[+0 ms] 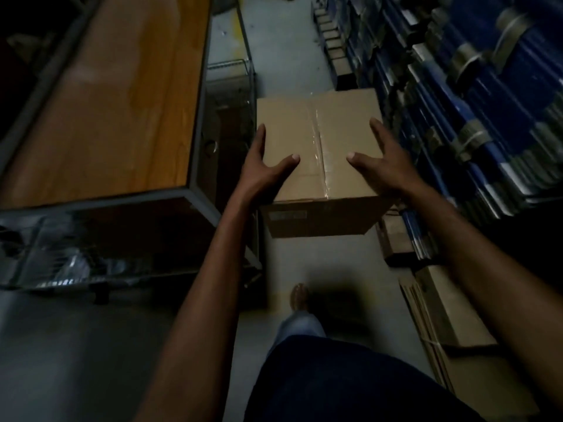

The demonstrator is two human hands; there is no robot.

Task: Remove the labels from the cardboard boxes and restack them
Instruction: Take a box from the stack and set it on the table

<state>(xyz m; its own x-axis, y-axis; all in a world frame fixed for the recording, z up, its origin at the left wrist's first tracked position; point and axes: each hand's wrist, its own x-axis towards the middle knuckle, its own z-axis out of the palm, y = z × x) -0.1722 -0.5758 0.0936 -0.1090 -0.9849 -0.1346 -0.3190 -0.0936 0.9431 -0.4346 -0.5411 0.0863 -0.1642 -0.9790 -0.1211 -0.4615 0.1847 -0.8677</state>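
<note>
A wood-topped table (115, 95) with a grey metal frame fills the 10 o'clock part of the view, and below it, at 8 o'clock, a wire shelf (76, 269) holds something shiny that is too dark to make out. Just above centre, towards 12 o'clock, the cardboard box (316, 138) sits between the two outstretched arms, its top flaps sealed by a strip of clear tape (320, 147) running away from the person. The left hand (265, 166) lies spread wide on the box's 9 o'clock edge, thumb flat on the top and fingers straight along the side. A pale rectangular label (288, 215) shows on the near face, too dim to read. The right hand (380, 166) mirrors it on the 3 o'clock edge, equally splayed, thumb on the top. At 6 o'clock a foot (300, 296) stands on the grey floor (289, 65). Shelves (475, 95) packed with blue goods climb from 1 to 3 o'clock, and flattened cardboard (451, 324) leans beneath them at 4 o'clock.
</note>
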